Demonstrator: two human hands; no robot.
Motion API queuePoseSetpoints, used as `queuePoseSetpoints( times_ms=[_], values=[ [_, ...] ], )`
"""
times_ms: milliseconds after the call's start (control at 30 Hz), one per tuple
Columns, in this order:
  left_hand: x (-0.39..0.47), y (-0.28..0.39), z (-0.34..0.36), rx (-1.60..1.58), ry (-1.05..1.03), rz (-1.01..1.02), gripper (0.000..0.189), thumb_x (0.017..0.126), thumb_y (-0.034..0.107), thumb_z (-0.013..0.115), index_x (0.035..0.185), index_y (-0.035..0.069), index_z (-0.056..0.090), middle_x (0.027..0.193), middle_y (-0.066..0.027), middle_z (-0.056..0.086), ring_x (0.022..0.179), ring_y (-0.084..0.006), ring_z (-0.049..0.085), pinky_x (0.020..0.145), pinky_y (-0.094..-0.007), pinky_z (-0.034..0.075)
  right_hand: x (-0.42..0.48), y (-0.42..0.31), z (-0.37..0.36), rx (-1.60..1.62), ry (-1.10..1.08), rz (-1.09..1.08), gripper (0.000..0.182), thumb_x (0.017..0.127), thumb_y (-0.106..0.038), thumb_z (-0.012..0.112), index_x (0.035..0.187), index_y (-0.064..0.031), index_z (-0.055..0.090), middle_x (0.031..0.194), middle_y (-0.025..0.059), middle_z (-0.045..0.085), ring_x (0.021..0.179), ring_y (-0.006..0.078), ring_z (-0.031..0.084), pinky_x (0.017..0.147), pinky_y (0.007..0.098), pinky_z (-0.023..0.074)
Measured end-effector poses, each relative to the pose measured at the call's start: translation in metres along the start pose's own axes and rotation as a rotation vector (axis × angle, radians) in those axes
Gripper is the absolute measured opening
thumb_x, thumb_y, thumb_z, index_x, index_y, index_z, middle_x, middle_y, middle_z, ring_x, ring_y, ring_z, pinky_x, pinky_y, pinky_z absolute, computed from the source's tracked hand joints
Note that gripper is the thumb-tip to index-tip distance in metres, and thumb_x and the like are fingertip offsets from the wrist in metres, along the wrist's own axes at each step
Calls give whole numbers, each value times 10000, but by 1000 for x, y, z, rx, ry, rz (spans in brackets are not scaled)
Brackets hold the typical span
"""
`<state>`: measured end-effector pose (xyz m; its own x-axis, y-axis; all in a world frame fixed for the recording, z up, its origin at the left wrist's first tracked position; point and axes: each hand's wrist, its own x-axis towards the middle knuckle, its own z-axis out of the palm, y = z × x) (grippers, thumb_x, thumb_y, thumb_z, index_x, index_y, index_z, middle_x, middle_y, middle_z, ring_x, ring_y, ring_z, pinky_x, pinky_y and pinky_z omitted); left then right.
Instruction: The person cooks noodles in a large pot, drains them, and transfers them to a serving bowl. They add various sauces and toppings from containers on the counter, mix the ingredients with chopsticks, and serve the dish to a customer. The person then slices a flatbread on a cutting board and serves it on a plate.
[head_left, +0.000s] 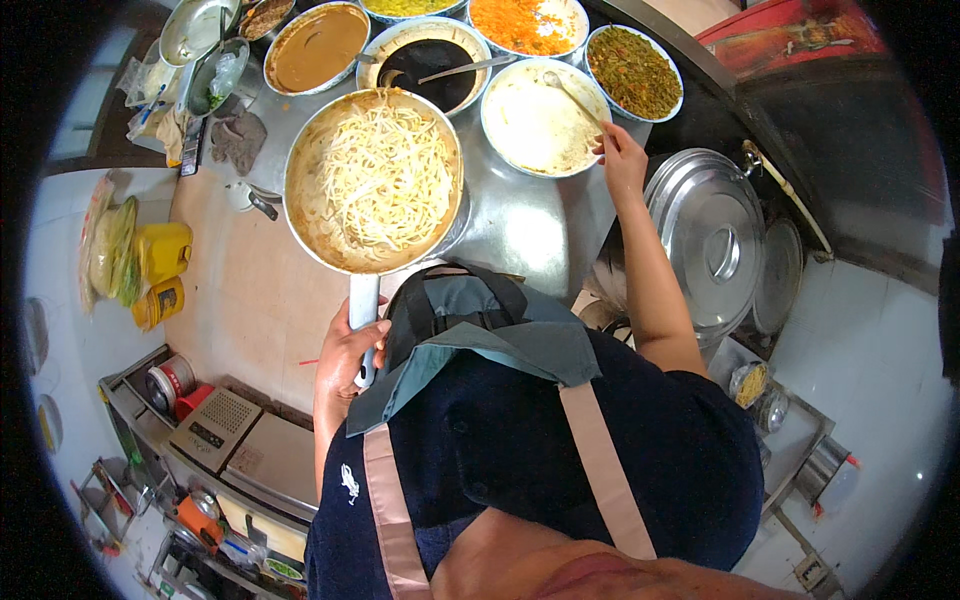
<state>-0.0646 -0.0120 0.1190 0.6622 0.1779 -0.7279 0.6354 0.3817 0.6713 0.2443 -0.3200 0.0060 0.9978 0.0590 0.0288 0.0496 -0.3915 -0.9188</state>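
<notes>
My left hand (358, 341) grips the white handle of a frying pan (300, 217), which holds bean sprouts (390, 176) and what look like noodles. My right hand (621, 154) holds a metal spoon (581, 101) by its end, with the spoon's bowl over a basin of pale, whitish food (536, 124). Between pan and basin, a little further off, stands a bowl of dark sauce (431, 71) with a spoon and a ladle in it. A basin of brown sauce (319, 46) is to its left.
Bowls of shredded orange food (517, 22), chopped greens (634, 73) and yellow food (411, 6) line the far side of the metal table (502, 232). A large lidded metal pot (705, 240) stands at the right. A grey cloth (238, 141) and a phone (193, 146) lie at the left.
</notes>
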Motion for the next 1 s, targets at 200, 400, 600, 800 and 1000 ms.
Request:
queuePoseSetpoints(
  times_ms=[200,400,600,800,1000],
  values=[
    [10,-3,28,-3,4,4,327,754,15,590,1069,15,499,621,-31,482,414,-107,424,390,-216,349,-29,21,-6,-164,-137,-205,196,878,-64,523,1030,-32,641,833,74,646,637,102,590,556,239,460],
    [13,4,41,-2,0,-24,331,749,21,599,1064,6,499,631,-34,485,424,-107,432,393,-217,354,-39,34,3,280,-235,309,227,878,-61,503,1068,3,609,819,66,640,610,78,577,486,215,438],
    [17,5,43,23,-12,-28,345,744,16,594,1074,-3,495,632,-36,484,430,-108,439,401,-219,357,-46,25,-24,423,-215,412,249,889,-69,477,1093,21,587,833,77,638,638,87,568,543,205,436],
    [28,13,38,85,-63,-70,352,747,8,586,1086,1,492,628,-33,483,439,-104,445,409,-216,357,-50,-47,-33,445,-242,244,232,886,-48,483,1073,14,607,843,83,638,654,91,577,539,205,438],
    [32,19,40,97,-85,-67,348,750,7,581,1086,7,491,617,-26,478,441,-99,447,406,-213,351,-41,-16,-14,-192,-184,-56,226,861,-35,511,1057,-27,623,834,118,639,626,151,595,587,277,476]
  ],
)
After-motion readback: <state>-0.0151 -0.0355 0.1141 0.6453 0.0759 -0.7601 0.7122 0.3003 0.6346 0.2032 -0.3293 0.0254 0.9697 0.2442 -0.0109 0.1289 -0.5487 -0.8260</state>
